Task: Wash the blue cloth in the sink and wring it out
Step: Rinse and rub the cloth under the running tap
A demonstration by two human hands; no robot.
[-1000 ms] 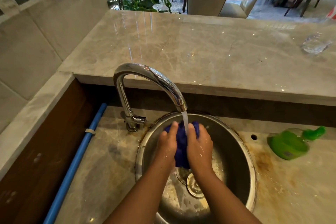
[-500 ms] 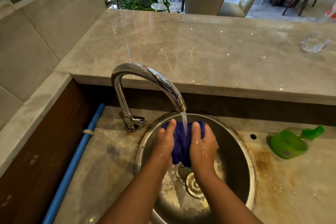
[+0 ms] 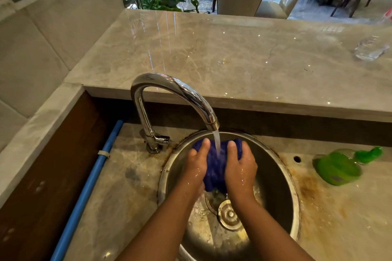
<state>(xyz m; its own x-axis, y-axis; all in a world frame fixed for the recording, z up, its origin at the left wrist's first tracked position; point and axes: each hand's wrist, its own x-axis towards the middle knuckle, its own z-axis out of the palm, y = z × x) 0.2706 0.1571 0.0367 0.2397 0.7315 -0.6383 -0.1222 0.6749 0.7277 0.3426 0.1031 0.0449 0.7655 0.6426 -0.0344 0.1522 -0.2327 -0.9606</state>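
I see the left grip (image 3: pixel 196 167) and the right grip (image 3: pixel 240 167) both grasping the blue cloth (image 3: pixel 214 168), bunched between the palms with the fingers curled over its top edge. The cloth is held above the middle of the round metal sink (image 3: pixel 293 197), clear of the drain (image 3: pixel 230 215) below it. A stream of water (image 3: pixel 216 141) from the curved chrome tap (image 3: pixel 180 91) falls onto the cloth between the two grips, and both are wet. On the stained counter (image 3: pixel 127 186), a green bottle (image 3: pixel 337 167) lies on its side to the right of the sink. A blue pipe (image 3: pixel 89 184) runs along the left edge. A blurred clear object (image 3: pixel 370 48) sits on the raised ledge (image 3: pixel 233 53) behind, far right.
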